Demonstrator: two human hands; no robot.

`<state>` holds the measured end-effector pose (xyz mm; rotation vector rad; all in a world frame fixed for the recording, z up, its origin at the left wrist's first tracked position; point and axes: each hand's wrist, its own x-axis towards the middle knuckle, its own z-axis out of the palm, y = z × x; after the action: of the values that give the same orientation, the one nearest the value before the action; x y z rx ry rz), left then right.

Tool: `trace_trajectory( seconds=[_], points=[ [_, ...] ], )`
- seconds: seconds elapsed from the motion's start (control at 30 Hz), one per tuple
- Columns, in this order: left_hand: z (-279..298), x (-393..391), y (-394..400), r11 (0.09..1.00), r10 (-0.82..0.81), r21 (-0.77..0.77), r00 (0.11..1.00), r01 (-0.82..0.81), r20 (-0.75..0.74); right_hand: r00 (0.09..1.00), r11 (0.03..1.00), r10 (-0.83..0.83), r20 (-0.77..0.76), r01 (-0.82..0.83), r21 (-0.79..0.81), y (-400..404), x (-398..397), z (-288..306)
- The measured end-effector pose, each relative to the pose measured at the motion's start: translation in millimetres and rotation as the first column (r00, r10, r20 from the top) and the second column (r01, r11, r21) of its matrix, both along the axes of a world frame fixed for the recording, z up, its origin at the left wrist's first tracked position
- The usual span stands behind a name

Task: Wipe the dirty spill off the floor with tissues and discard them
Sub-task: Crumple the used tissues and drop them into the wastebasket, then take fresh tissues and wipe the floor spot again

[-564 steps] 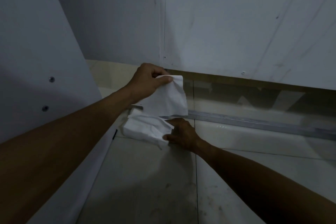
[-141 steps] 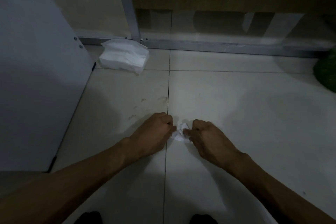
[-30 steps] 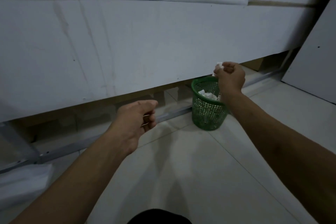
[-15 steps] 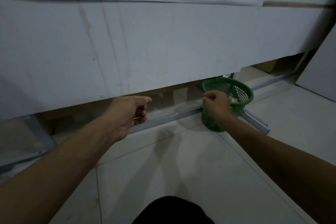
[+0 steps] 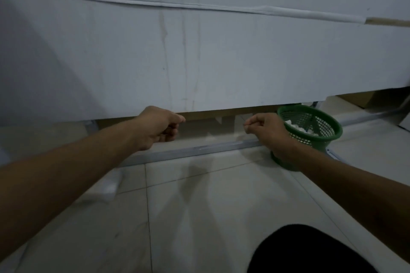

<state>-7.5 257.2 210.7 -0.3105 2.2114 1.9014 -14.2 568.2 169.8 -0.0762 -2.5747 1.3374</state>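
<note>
A green mesh waste basket [image 5: 321, 137] stands on the tiled floor at the right, with crumpled white tissues [image 5: 297, 127] inside. My right hand [image 5: 266, 131] hovers just left of the basket, its fingers curled with nothing visible in them. My left hand [image 5: 157, 127] is held out at the same height further left, loosely curled and holding nothing. A white tissue pack [image 5: 106, 186] lies on the floor, partly hidden under my left forearm.
A large white panel [image 5: 199, 51] fills the view ahead, with a gap beneath it. A metal rail [image 5: 199, 150] runs along the floor under the gap. Light floor tiles [image 5: 199, 206] spread in front. A dark shape [image 5: 310, 250], probably my knee, is at the lower right.
The balled tissue that my right hand held over the basket is out of it; the hand has pulled back to the left of the basket. The view has swung left and the tissue pack has come into sight.
</note>
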Motion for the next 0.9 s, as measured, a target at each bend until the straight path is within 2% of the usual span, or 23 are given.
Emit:
trace_trajectory(
  seconds=[0.17,0.27,0.37,0.47,0.73,0.9],
  points=[
    [3.8,-0.3,-79.4,0.972,0.131,-0.189,0.990,-0.138,-0.050,0.987,0.981,0.159,0.014,-0.159,0.113,-39.0,-1.0,24.0],
    [2.2,2.0,-126.5,0.943,0.169,-0.275,0.982,-0.185,-0.082,0.953,0.926,0.303,0.011,-0.297,0.234,-71.0,-4.7,34.3],
    [1.6,9.5,-171.7,0.929,0.102,-0.353,0.994,-0.113,-0.049,0.874,0.806,0.478,0.087,-0.476,0.352,-107.6,-11.3,40.1],
    [1.2,16.5,-212.8,0.933,0.064,-0.357,0.997,-0.042,0.051,0.819,0.722,0.558,0.138,-0.560,0.406,-146.0,-20.4,39.7],
    [-50.7,25.7,-275.8,0.878,0.104,-0.478,0.985,-0.028,0.134,0.709,0.592,0.668,0.225,-0.691,0.415,-237.1,-32.4,16.4],
    [-84.4,24.9,-291.0,0.883,0.087,-0.469,0.987,-0.012,0.138,0.632,0.525,0.683,0.366,-0.773,0.356,-273.0,-33.1,-25.8]
  ],
)
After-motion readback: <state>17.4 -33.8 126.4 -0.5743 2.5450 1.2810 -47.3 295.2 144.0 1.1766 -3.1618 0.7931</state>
